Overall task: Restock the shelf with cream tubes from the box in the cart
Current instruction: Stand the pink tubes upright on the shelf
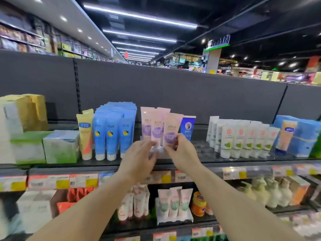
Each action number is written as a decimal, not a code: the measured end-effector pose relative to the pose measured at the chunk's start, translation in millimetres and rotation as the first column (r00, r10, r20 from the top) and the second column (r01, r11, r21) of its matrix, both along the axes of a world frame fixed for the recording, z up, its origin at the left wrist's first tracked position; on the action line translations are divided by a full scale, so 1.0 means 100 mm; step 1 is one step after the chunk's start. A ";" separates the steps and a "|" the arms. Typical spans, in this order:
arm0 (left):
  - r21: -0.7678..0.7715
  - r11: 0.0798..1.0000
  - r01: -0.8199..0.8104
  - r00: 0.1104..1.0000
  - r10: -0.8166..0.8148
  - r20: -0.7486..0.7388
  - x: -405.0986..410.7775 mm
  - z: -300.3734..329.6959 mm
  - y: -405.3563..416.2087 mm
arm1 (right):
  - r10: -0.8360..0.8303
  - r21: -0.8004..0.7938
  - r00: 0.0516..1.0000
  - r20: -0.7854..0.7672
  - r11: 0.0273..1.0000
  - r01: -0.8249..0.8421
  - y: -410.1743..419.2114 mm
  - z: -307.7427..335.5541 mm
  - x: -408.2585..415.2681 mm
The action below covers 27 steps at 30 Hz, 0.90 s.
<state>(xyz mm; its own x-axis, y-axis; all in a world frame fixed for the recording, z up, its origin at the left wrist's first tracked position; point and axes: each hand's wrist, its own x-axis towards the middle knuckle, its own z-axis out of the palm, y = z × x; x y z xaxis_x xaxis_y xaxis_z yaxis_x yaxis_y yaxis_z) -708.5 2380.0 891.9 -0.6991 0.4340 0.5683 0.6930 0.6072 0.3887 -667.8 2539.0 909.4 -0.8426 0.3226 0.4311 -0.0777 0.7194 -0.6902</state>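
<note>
1. Two bare arms are reaching up from the bottom of the picture toward the shelf (225, 161).
2. The left hand (139, 158) is curling its fingers around the bottom of the pink cream tubes (152, 127), at their white caps.
3. The right hand (182, 150) is pinching the front pink tube (172, 129) low down between thumb and fingers.
4. The pink tubes are standing up, caps down, in the middle of the top shelf.
5. Blue tubes (111, 133) are standing just beside them on the left, with a yellow tube (86, 134) next to those.
6. A dark blue tube (187, 126) is standing just behind the right hand.
7. White tubes (241, 141) with green pictures are lining up further right.
8. Price tags (234, 173) are running along the shelf edge.
9. Bright ceiling lights (139, 16) are shining far away.
</note>
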 end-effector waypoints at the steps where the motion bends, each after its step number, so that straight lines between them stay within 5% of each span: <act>1: -0.018 1.000 0.005 1.000 -0.005 -0.011 -0.03 0.02 0.00 | 0.004 -0.014 1.000 -0.012 1.000 -0.004 0.00 0.01 -0.03; 7: -0.182 0.983 0.015 0.996 0.001 0.085 -0.15 0.01 0.02 | 0.021 -0.018 1.000 0.009 1.000 -0.021 0.01 0.03 -0.22; 27: -0.275 0.961 0.035 0.999 -0.042 -0.020 -0.14 -0.04 0.05 | -0.058 -0.001 0.998 -0.001 0.998 0.058 0.04 0.02 -0.35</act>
